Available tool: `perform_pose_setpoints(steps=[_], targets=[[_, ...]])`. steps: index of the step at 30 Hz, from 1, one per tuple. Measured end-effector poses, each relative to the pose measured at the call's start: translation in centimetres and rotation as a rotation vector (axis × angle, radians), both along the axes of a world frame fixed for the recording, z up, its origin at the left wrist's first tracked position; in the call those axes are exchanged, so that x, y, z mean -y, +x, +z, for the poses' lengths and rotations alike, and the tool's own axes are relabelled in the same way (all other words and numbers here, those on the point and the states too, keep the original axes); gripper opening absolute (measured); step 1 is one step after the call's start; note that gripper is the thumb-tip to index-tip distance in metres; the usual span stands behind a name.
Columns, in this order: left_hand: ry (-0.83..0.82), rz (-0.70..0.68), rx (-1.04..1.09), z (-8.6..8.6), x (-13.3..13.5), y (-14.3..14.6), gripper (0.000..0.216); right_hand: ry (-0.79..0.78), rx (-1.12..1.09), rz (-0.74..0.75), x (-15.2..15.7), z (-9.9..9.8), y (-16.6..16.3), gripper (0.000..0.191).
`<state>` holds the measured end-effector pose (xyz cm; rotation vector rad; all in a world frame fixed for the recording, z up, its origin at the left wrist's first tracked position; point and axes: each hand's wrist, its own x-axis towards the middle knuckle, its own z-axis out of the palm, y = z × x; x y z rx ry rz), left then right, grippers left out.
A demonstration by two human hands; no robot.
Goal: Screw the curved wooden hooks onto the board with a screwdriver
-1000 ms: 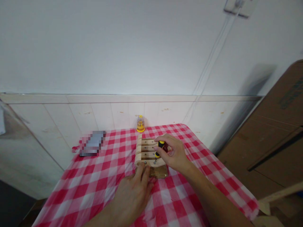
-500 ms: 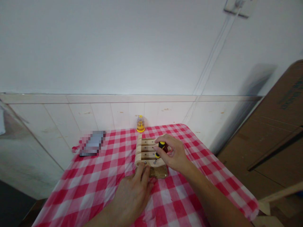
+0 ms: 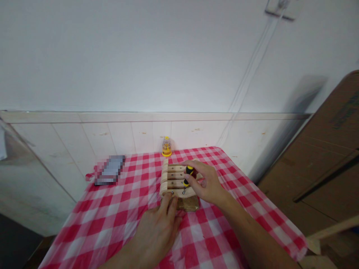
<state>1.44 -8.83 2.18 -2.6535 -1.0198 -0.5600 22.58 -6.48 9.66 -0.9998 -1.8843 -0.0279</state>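
A small pale wooden rack, slatted and with screw holes, lies near the middle of the table. My right hand pinches a black-and-yellow screwdriver between thumb and fingers. The screwdriver stands nearly upright, slightly tilted, its tip at a screw in the right part of the nearest slat. Fingers of my left hand hold the rack's near left edge; the thumb side is partly hidden. Under the rack's near side shows a brownish, shiny flat block or packet, its kind unclear.
A clear-topped yellow screwdriver-bit case stands at the table's back by the wall. A phone-like device, blurred out, lies at the left. The red-and-white checked cloth covers the table. Large cardboard leans at the right.
The screwdriver's handle has tilted slightly left and become more upright, and the fingers of my right hand have shifted on it. My left hand and the rack stay put.
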Motion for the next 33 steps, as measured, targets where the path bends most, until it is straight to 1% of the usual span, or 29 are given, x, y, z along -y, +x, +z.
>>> perform_pose_setpoints(steps=[3, 10, 15, 21, 28, 33], targets=[[-0.001, 0.002, -0.034, 0.24, 0.06, 0.05, 0.035, -0.007, -0.009, -0.005, -0.07, -0.11, 0.02, 0.027], [-0.082, 0.033, -0.03, 0.22, 0.22, 0.12, 0.037, -0.019, -0.035, -0.043, -0.15, -0.27, -0.29, 0.023], [-0.08, 0.026, -0.016, 0.14, 0.22, 0.09, 0.037, -0.046, -0.059, -0.059, -0.06, -0.21, -0.44, 0.022], [-0.089, 0.032, -0.011, 0.32, 0.24, 0.22, 0.036, -0.014, -0.065, -0.062, -0.18, -0.17, -0.57, 0.019], [-0.048, 0.018, -0.032, 0.16, 0.14, 0.08, 0.036, -0.029, -0.084, -0.07, -0.17, -0.3, -0.67, 0.017], [-0.072, 0.025, -0.027, 0.33, 0.19, 0.11, 0.036, -0.041, -0.089, -0.077, -0.06, -0.15, -0.7, 0.014]])
